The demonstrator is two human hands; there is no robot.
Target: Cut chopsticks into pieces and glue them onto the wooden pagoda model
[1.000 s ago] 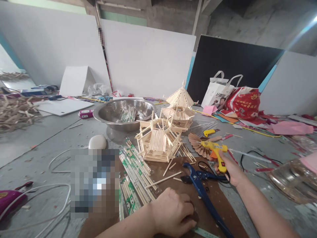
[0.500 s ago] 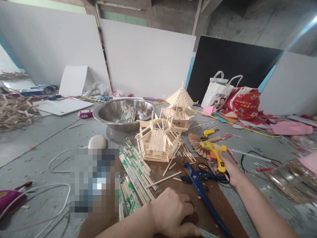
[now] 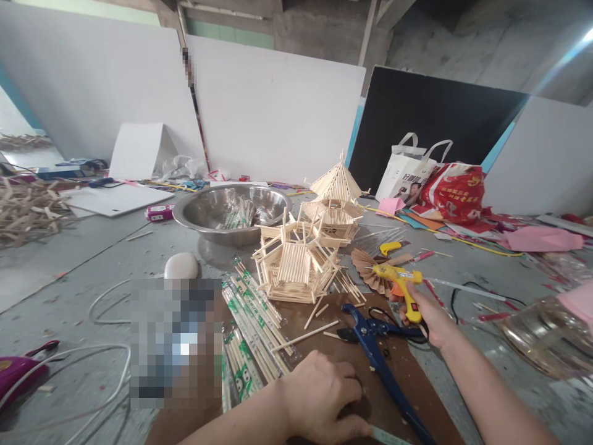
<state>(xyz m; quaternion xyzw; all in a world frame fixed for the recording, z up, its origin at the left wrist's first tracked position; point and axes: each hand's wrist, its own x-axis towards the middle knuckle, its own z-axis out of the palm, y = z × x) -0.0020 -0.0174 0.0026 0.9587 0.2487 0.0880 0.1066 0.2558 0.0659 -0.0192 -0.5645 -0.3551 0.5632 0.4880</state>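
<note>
My right hand (image 3: 430, 318) is closed round the handle of a yellow glue gun (image 3: 399, 275), whose nozzle points left. Curled low over the brown board (image 3: 324, 321), my left hand (image 3: 324, 392) hides its own fingertips. A pale green printed strip (image 3: 389, 437) shows at its thumb tip; whether it is held I cannot tell. Between the hands lies a blue-handled cutter (image 3: 382, 368). Ahead stands a stick-built pavilion frame (image 3: 296, 266), open on top, with a pointed stick roof model (image 3: 337, 185) behind. Wrapped chopsticks (image 3: 254, 315) lie left of the board's middle, loose sticks (image 3: 349, 284) beside the frame.
A steel basin (image 3: 185, 213) with wrapped chopsticks stands back left. A white rounded device (image 3: 181, 267) and a white cable (image 3: 109, 290) lie left. At right are a clear jar (image 3: 537, 340), a yellow knife (image 3: 390, 248), a folded paper fan (image 3: 370, 272) and bags (image 3: 456, 194).
</note>
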